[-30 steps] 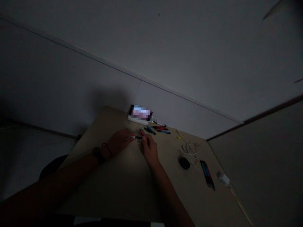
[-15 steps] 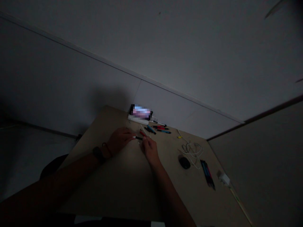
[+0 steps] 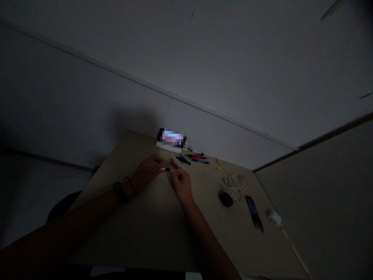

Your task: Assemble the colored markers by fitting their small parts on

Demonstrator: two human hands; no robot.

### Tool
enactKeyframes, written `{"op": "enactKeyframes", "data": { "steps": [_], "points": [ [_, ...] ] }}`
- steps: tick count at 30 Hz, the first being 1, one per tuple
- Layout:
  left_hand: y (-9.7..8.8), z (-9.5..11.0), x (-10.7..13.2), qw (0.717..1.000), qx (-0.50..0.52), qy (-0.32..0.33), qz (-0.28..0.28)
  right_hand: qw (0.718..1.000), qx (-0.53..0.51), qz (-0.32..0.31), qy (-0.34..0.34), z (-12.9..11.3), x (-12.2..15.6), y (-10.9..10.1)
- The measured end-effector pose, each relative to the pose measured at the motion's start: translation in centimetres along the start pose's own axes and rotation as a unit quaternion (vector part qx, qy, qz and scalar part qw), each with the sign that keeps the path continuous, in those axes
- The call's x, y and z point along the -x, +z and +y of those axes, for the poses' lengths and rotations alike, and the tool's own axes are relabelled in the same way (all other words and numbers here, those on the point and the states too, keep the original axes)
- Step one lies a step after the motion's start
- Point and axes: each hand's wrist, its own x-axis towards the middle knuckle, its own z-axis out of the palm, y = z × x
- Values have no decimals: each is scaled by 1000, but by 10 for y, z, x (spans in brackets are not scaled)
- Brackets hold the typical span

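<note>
In the dim light, a thin pen (image 3: 162, 169) with a white part and a dark part stretches between my two hands over the desk. My left hand (image 3: 147, 171), with a dark watch and a bracelet at its wrist, pinches the white end in its fingertips. The dark end disappears into the closed fingers of my right hand (image 3: 182, 182). Just beyond the right fingers lies a red pen part (image 3: 174, 163). Whether the held pen is one piece or separate parts I cannot tell.
Behind the hands, a lit phone (image 3: 171, 138) leans on a white stand (image 3: 169, 147). Several pens (image 3: 197, 157) lie right of it. Farther right are a coiled white cable (image 3: 236, 184), a black mouse (image 3: 225, 198) and a row of pens (image 3: 254, 214). A wall borders the desk's back.
More of the pen's white part now shows between my hands, and less of its dark part. The left fingers have shifted slightly back along it. The whole view has drifted a little.
</note>
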Motion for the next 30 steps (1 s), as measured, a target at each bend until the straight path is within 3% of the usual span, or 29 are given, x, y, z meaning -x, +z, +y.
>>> {"op": "enactKeyframes", "data": {
  "steps": [7,18,26,28,30],
  "points": [
    [2,-3,0,1000,28,-13,7,1000,-14,-11,21,-1,1,2],
    [3,-4,-1,999,39,-20,0,1000,-5,14,1,-5,1,2],
    [3,2,-1,996,68,-39,-42,993,-106,2,57,6,-2,5],
    [3,1,-1,996,60,-53,-31,989,-129,31,58,6,-7,-2],
    [4,-2,-1,995,57,-80,-4,983,-139,107,45,5,-13,-14]
  ]
}}
